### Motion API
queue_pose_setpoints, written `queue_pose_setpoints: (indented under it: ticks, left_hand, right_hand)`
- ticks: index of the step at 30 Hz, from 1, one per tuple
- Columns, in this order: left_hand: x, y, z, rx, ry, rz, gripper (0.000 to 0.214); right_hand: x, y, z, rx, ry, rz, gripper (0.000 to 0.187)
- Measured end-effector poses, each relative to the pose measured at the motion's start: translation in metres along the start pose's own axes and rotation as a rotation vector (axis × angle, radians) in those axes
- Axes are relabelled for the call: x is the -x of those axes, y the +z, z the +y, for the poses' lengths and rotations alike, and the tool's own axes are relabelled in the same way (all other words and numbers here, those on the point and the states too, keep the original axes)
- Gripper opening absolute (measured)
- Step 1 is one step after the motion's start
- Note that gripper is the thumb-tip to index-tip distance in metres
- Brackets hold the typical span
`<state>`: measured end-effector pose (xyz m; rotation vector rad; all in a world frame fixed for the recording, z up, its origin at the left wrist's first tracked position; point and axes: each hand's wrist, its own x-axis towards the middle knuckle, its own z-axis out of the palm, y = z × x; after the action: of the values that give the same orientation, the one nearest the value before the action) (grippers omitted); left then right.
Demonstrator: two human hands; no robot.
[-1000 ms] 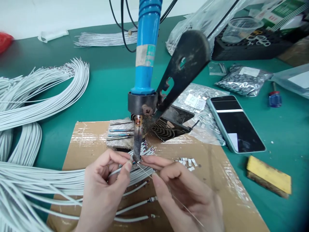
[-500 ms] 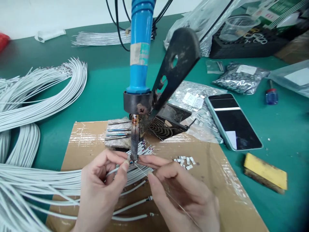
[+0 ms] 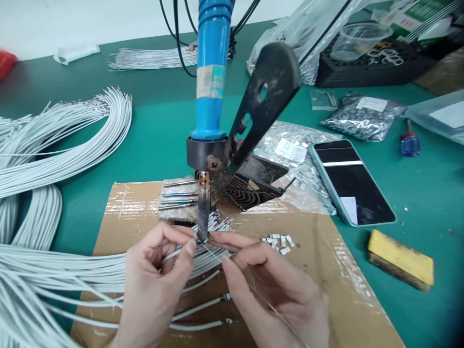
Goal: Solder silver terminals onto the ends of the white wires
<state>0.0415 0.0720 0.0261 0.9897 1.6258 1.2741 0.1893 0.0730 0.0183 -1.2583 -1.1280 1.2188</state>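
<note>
Left hand point(image 3: 155, 278): thumb and forefinger pinched together on a white cable point(image 3: 171, 255), close to its end. The end lies just under the tip of the iron point(image 3: 210, 118); fingertips hide the exact contact. Right hand point(image 3: 281, 285): thumb and fingers closed on a fine wire point(image 3: 212, 253), which runs from the iron's tip back across the palm. Its forefinger reaches close to the tip; whether it touches anything there cannot be told.

Handling, judged by eye: cable light and flexible, springy along its length, jacket probably smooth and a little slippery. Best hold is on the jacket, a little behind the end, clear of the hot metal; the end looks small and easily damaged. Wire thin, soft, readily bent; likely to buckle if held far from its free end.

Below the hands, a bundle point(image 3: 90, 266) of like cables extends leftward over the cardboard point(image 3: 322, 280). Right of centre on it: small white pieces point(image 3: 283, 241), loose. Behind: pad point(image 3: 170, 212) bearing metal rods, and a black bracket point(image 3: 270, 82) attached to the iron's collar. Farther right on the green tabletop point(image 3: 159, 125): phone point(image 3: 357, 186), yellow sponge point(image 3: 402, 256).
</note>
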Motion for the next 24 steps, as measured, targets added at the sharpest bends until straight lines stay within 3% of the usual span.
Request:
queue_pose_setpoints:
  ticks: [5,21,24]
  left_hand:
    - [0.0013,-0.0042,-0.0036,-0.009,0.011,-0.042,0.019]
    - [-0.0007,0.0041,0.004,0.056,-0.018,0.02,0.019]
    - [0.0004,0.001,0.0019,0.031,-0.014,-0.013,0.018]
  right_hand:
    - [-0.0006,0.0003,-0.0021,-0.01,-0.006,0.007,0.022]
    - [0.0001,0.0,0.0006,-0.026,0.026,0.002,0.022]
    - [-0.0002,0.0003,0.0002,-0.011,0.014,0.011,0.022]
